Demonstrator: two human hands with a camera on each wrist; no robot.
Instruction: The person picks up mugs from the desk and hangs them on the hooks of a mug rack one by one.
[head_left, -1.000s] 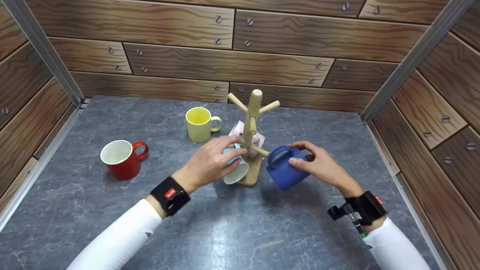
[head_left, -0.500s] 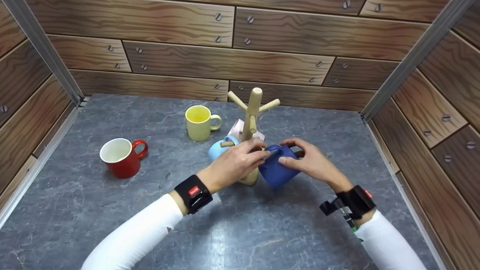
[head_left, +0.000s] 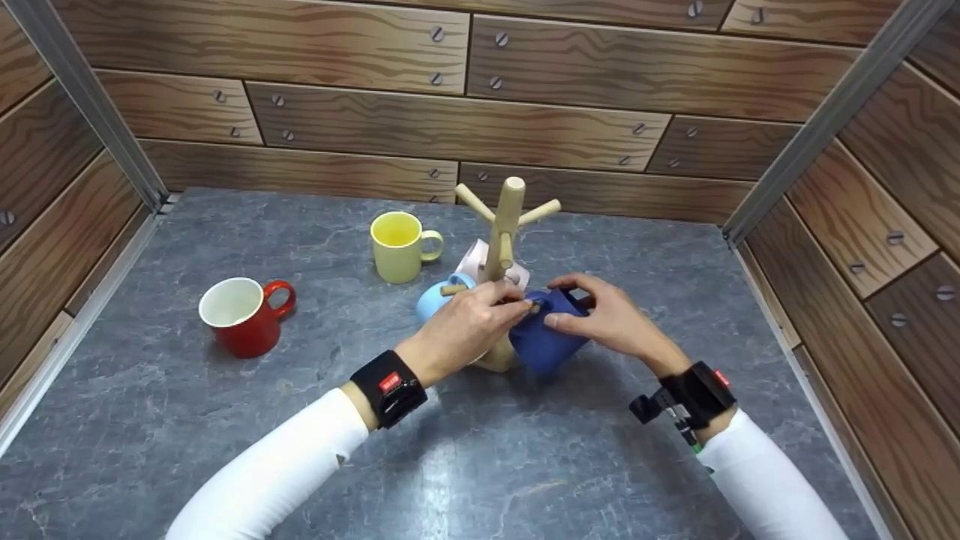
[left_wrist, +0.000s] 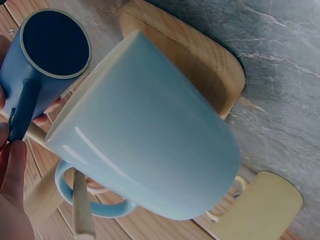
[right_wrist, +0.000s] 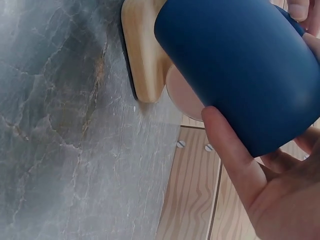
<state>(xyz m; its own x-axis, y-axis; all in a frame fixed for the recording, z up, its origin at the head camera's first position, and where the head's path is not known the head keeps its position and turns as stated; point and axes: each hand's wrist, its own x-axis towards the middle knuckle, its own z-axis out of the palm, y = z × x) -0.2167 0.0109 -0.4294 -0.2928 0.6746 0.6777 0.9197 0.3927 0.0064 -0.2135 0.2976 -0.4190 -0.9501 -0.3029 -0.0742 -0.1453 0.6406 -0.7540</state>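
Observation:
My right hand [head_left: 611, 319] grips a dark blue mug [head_left: 544, 337] near its rim, thumb on one side and fingers on the other. The mug is tilted off the table beside a wooden mug tree [head_left: 510, 214]. Fingertips of my left hand [head_left: 469, 319] pinch at the mug's handle [left_wrist: 25, 110], close to the end of a lower peg. How far the peg goes through the handle is hidden by the fingers. A light blue mug [left_wrist: 150, 130] hangs by its handle on another lower peg, below my left hand. Behind the post, a pale pink mug [head_left: 472, 259] is partly hidden.
A yellow mug [head_left: 397, 259] stands upright left of the tree. Farther left stands a red mug [head_left: 247, 326] with a white inside. Upper pegs [head_left: 540, 211] jut out near the post's top. Wood-patterned walls [head_left: 360, 124] enclose the grey table [head_left: 360, 465].
My left hand has left the light blue mug and moved right to the dark blue mug's handle. My right hand has brought the dark blue mug left, against the tree.

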